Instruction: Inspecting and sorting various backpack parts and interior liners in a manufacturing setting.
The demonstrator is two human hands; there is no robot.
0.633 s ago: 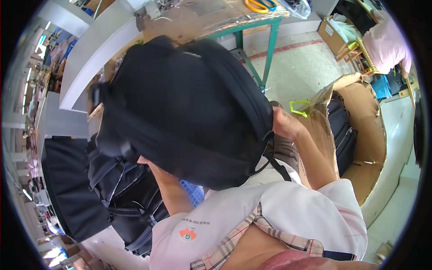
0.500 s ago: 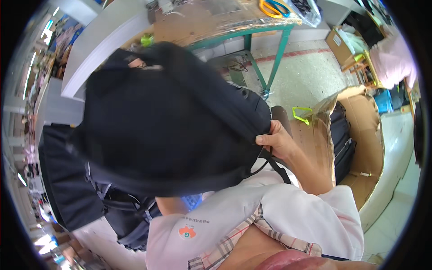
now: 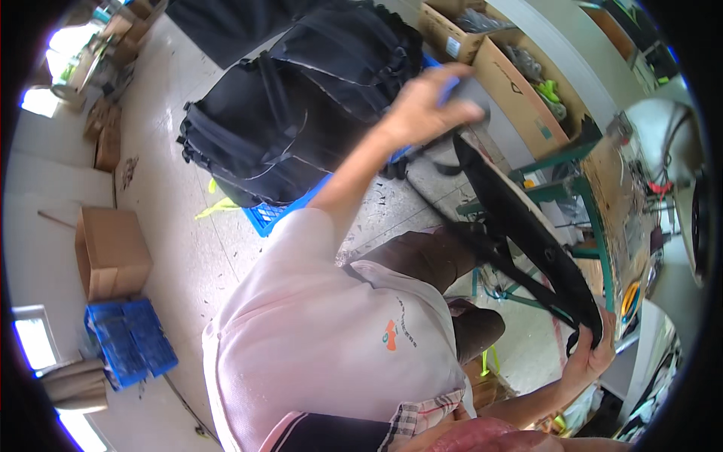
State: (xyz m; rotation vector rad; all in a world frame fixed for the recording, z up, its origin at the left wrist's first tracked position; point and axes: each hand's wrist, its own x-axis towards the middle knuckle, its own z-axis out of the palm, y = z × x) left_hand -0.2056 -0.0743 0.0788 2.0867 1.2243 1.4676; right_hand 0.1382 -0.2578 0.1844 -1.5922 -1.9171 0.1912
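My right hand (image 3: 591, 350) grips the lower end of a black backpack piece (image 3: 520, 215) with dangling straps. The piece appears almost edge-on, slanting from beside my knees up toward the left, with a pale edge along it. Clear of it, my left hand (image 3: 429, 109) reaches out with the thumb and fingers apart, slightly blurred, holding nothing I can see. Beyond that hand, a pile of black backpacks (image 3: 294, 113) with straps and buckles lies on a blue plastic crate (image 3: 265, 218).
Cardboard boxes (image 3: 520, 94) stand at the upper right, one holding grey and neon-yellow items. A worktable with a green frame (image 3: 599, 226) is on my right, with orange-handled scissors (image 3: 631, 300). Another carton (image 3: 113, 252) and blue bins (image 3: 132, 343) stand to the left.
My view has swung left toward the backpack pile. The backpack piece, earlier spread broadly before me, now hangs edge-on at the right. My left hand, hidden behind it before, is now in sight.
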